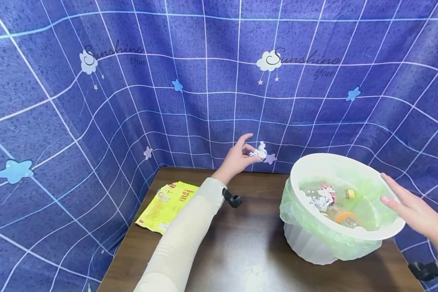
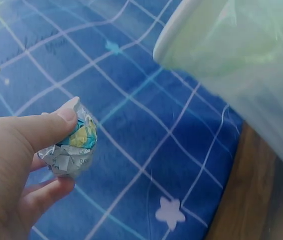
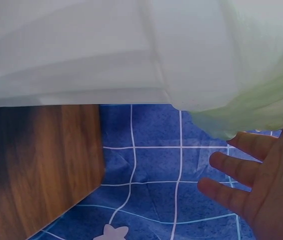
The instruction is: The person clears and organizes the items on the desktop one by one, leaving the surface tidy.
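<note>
My left hand point(image 1: 237, 156) pinches a crumpled wrapper ball point(image 1: 259, 151) between thumb and fingers, above the table's back edge. In the left wrist view the crumpled wrapper point(image 2: 71, 150) is silvery, with a blue and yellow printed patch. To the right stands a white bin point(image 1: 306, 243) lined with a pale green bag point(image 1: 350, 243). Inside lie crumpled paper point(image 1: 321, 200), a clear bottle with an orange band point(image 1: 344, 217) and a yellow cap point(image 1: 349, 194). My right hand point(image 1: 414, 207) is at the bin's right rim, fingers extended; whether it touches is unclear.
A flattened yellow printed packet point(image 1: 168, 207) lies on the left of the brown wooden table point(image 1: 248, 251), partly hidden by my left sleeve. A blue grid-patterned cloth point(image 1: 219, 81) hangs behind the table and along its sides.
</note>
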`<state>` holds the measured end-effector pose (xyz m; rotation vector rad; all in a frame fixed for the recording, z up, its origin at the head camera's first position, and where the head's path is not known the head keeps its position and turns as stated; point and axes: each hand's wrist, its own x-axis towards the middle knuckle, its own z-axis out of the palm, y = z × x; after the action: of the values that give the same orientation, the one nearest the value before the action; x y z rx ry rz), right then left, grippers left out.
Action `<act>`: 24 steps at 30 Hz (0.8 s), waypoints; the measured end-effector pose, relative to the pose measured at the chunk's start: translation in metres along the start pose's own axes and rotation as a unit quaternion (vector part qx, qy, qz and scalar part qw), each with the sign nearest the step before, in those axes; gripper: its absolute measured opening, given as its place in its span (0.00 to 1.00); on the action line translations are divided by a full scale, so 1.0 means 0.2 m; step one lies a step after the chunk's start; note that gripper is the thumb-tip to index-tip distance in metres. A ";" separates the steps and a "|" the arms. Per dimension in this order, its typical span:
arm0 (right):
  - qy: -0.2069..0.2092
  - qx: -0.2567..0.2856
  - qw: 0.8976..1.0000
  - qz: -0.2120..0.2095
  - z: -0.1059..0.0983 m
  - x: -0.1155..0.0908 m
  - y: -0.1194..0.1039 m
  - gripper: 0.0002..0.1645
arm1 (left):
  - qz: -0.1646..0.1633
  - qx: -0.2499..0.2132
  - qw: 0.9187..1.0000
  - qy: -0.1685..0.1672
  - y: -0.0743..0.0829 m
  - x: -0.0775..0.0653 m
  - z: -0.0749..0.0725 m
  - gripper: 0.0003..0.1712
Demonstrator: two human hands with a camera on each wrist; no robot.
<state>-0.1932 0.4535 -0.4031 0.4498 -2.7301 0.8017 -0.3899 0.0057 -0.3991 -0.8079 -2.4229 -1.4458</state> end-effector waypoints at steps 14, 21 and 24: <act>-0.001 0.000 1.000 0.007 0.01 0.00 0.02 0.38 | 0.038 -0.031 0.998 -0.037 0.28 0.03 0.11 0.49; -0.006 -0.001 1.000 0.014 0.00 0.00 0.02 0.38 | 0.033 -0.051 0.996 -0.064 0.40 0.01 0.19 0.48; -0.004 -0.005 1.000 0.013 0.00 0.00 0.02 0.38 | 0.036 -0.052 0.995 -0.074 0.46 0.01 0.23 0.48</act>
<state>-0.1947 0.4565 -0.4045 0.4171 -2.7516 0.7955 -0.3362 0.0806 -0.3527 -1.0507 -2.4112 -1.5456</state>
